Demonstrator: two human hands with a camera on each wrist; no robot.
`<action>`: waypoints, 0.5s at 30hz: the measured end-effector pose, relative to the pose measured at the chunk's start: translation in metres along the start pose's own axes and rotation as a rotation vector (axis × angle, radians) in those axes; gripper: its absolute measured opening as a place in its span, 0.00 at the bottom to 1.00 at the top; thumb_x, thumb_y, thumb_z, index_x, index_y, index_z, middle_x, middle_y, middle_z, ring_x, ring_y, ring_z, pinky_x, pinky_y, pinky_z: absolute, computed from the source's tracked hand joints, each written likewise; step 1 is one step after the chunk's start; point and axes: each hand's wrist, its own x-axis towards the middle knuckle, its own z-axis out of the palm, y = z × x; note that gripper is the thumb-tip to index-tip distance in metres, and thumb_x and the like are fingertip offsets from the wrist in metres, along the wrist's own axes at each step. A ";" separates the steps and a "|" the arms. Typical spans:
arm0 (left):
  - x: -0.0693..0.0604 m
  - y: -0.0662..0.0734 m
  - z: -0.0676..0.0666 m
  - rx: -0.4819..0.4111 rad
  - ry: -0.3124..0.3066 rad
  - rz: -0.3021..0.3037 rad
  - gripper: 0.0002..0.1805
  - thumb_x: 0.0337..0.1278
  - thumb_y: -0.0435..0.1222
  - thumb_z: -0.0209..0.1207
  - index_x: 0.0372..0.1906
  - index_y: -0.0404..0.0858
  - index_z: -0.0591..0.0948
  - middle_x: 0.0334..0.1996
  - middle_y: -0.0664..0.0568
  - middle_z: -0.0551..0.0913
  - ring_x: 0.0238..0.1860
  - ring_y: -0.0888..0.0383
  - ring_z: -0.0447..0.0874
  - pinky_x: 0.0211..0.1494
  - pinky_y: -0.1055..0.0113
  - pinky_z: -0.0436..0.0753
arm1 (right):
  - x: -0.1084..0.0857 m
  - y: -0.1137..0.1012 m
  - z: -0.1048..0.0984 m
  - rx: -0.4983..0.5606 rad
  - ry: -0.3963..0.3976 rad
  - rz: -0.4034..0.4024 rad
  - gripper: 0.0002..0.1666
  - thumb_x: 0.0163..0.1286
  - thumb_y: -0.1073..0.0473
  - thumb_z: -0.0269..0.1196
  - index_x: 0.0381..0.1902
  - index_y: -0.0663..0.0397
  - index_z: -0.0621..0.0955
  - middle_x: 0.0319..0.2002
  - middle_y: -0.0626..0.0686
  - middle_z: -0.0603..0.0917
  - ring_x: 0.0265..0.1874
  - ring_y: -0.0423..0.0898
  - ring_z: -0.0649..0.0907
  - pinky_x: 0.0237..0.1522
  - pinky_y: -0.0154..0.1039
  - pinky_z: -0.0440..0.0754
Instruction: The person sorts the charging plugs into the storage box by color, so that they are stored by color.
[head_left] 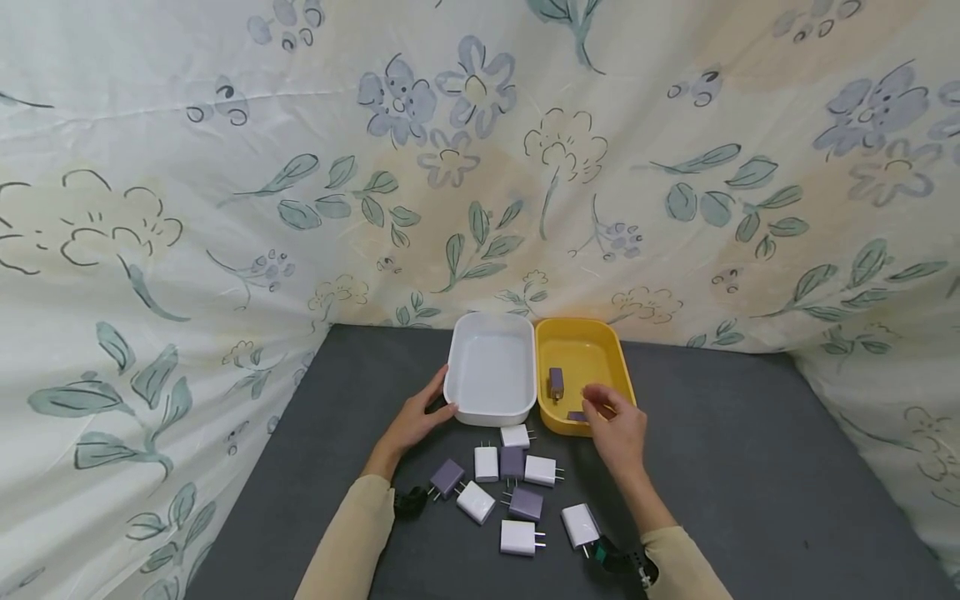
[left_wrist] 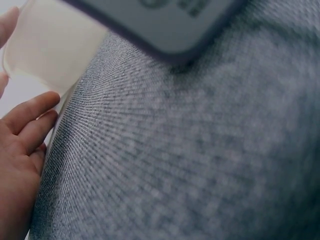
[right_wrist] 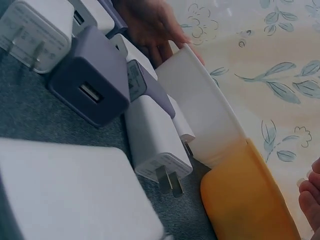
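Purple charger (head_left: pixel 576 416) by right hand (head_left: pixel 618 429), hold unclear; left hand (head_left: pixel 414 422) spread against white box (head_left: pixel 491 415); stray finger could tip charger.

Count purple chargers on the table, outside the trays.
3: leftmost purple charger; back purple charger, between two white chargers; front purple charger, nearest the person. None appear hidden.

An upright white rectangular tub with rounded corners (head_left: pixel 491 367) touches the left hand (head_left: pixel 412 421). Beside it, a matching yellow tub (head_left: pixel 592 346) stands beneath the right hand's (head_left: pixel 618 429) fingers, with two purple block-shaped chargers (head_left: pixel 556 382) inside, one partly hidden near those fingers. Six glossy white block-shaped chargers (head_left: pixel 518 537) and three more purple ones (head_left: pixel 526 503) lie loosely scattered between the hands and nearer the person, metal prongs pointing various ways.
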 end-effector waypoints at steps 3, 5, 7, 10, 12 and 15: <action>0.000 0.000 0.000 -0.004 -0.003 -0.006 0.45 0.64 0.43 0.61 0.79 0.47 0.49 0.76 0.49 0.57 0.77 0.46 0.54 0.75 0.41 0.53 | -0.003 -0.001 0.001 0.004 -0.007 -0.014 0.12 0.58 0.70 0.70 0.41 0.60 0.86 0.39 0.58 0.88 0.40 0.52 0.88 0.44 0.36 0.83; 0.000 0.000 0.000 -0.004 -0.004 -0.005 0.45 0.64 0.43 0.61 0.79 0.47 0.49 0.76 0.49 0.57 0.77 0.46 0.54 0.75 0.41 0.53 | -0.005 -0.001 0.001 0.018 -0.013 -0.030 0.12 0.57 0.70 0.70 0.40 0.61 0.86 0.38 0.58 0.88 0.39 0.52 0.88 0.42 0.33 0.83; 0.000 0.000 0.000 -0.006 -0.003 -0.003 0.45 0.64 0.43 0.61 0.79 0.47 0.49 0.76 0.48 0.57 0.77 0.46 0.54 0.75 0.40 0.53 | -0.007 -0.002 0.001 0.030 -0.020 -0.046 0.12 0.56 0.71 0.71 0.39 0.61 0.86 0.37 0.58 0.88 0.38 0.52 0.88 0.41 0.31 0.83; 0.000 0.000 0.000 -0.013 -0.004 0.003 0.45 0.64 0.43 0.61 0.79 0.47 0.49 0.75 0.46 0.59 0.77 0.45 0.54 0.75 0.40 0.53 | -0.009 -0.001 0.001 0.028 -0.027 -0.069 0.11 0.56 0.71 0.71 0.39 0.61 0.86 0.37 0.58 0.89 0.37 0.52 0.88 0.40 0.33 0.84; 0.000 -0.001 0.000 -0.020 -0.006 0.005 0.44 0.65 0.43 0.60 0.79 0.47 0.49 0.75 0.45 0.60 0.77 0.44 0.54 0.75 0.39 0.53 | -0.010 0.000 0.001 0.025 -0.025 -0.081 0.11 0.56 0.71 0.71 0.39 0.61 0.86 0.37 0.58 0.89 0.37 0.52 0.88 0.40 0.36 0.84; 0.000 -0.001 -0.001 -0.025 -0.008 0.004 0.44 0.65 0.43 0.60 0.79 0.47 0.49 0.74 0.45 0.61 0.77 0.44 0.53 0.75 0.39 0.53 | -0.012 0.002 0.001 0.023 -0.023 -0.092 0.12 0.56 0.71 0.71 0.39 0.62 0.86 0.37 0.58 0.89 0.37 0.52 0.88 0.41 0.39 0.84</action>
